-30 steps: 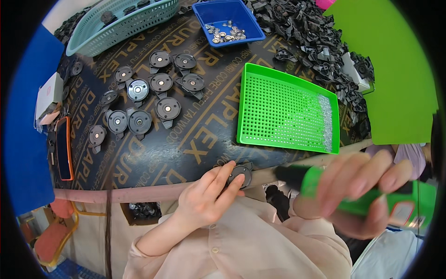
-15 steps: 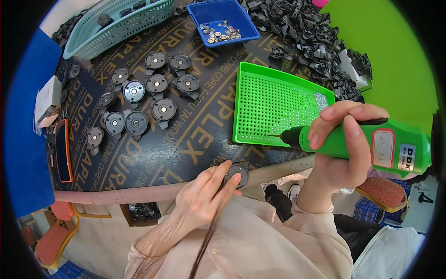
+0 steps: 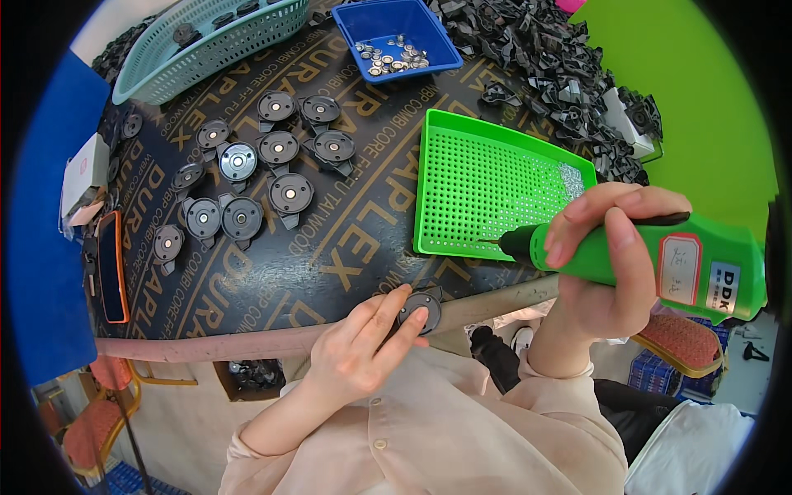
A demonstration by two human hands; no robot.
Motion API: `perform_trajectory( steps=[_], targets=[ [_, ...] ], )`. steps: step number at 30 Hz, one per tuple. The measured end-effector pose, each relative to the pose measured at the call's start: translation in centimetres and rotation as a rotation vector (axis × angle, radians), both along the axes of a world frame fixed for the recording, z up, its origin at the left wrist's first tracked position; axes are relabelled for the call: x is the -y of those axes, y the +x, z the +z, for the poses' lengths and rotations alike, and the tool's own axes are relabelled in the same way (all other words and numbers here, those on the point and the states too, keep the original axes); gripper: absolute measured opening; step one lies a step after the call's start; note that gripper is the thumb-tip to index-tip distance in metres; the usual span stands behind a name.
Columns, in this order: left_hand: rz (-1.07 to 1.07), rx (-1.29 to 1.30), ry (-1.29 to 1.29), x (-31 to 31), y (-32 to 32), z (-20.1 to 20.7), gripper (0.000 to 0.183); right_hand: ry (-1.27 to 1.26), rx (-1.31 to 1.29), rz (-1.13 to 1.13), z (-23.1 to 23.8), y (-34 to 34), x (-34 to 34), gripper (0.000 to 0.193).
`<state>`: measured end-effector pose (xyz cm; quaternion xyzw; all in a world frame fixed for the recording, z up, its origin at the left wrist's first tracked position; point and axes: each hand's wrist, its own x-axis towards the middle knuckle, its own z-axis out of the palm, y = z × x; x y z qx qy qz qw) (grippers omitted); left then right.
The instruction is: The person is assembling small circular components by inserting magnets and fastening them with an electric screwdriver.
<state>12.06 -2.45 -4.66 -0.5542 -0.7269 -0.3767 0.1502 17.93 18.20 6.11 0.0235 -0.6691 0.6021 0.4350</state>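
At the table's front edge my left hand [image 3: 360,347] grips a round black plastic part [image 3: 421,314], thumb and fingers pressed on its face. My right hand [image 3: 612,252] is wrapped round a green electric screwdriver [image 3: 708,266], held level with its black nose pointing left. The bit tip lies over the lower right of a green perforated tray [image 3: 421,190]; whether it touches a screw is too small to tell. Small silver screws [image 3: 571,180] are heaped at that tray's right end. Left of the tray, several similar round parts [image 3: 290,194] with metal centres lie on the table.
A blue bin [image 3: 396,25] with small metal pieces stands at the back, beside a pale teal basket [image 3: 148,77]. Black plastic parts [image 3: 536,74] are piled at the back right. An orange-edged phone [image 3: 110,268] and a white box [image 3: 84,175] lie at the left.
Both hands keep almost the same place and grip. Dark strands that hung across my left forearm have swung away to the left. The screwdriver has barely shifted.
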Motion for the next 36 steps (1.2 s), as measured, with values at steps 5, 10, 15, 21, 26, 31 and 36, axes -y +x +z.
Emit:
perform_trajectory(
  steps=[5, 10, 15, 21, 26, 31, 36],
  targets=[
    [-0.002, -0.040, 0.000, 0.2, -0.3, -0.5, 0.033, 0.017, -0.001, -0.062, 0.0, -0.2, 0.3, 0.015],
    [-0.014, -0.028, 0.003, 0.2, -0.3, -0.5, 0.035, 0.065, -0.088, 0.047, 2.0, 1.9, 0.8, 0.018],
    [0.003, 0.046, -0.011, 0.2, 0.2, 0.1, 0.046, 0.096, -0.054, 0.408, 2.6, 4.2, 2.3, 0.026],
    [-0.008, 0.054, -0.020, 0.3, 0.2, 0.1, 0.047, 0.107, 0.089, 0.415, 1.1, 4.0, 3.8, 0.024],
    [-0.006, -0.008, -0.024, 0.2, 0.1, -0.1, 0.044, 0.176, 0.136, 0.493, 1.2, 3.7, 3.6, 0.026],
    [-0.021, -0.091, -0.037, 0.4, -0.2, 0.1, 0.028, 0.209, 0.140, 0.539, 1.4, 2.8, 3.5, 0.029],
    [-0.013, -0.093, -0.019, 0.4, -0.2, -0.4, 0.028, 0.205, 0.100, 0.502, 1.9, 3.7, 3.3, 0.028]
  ],
)
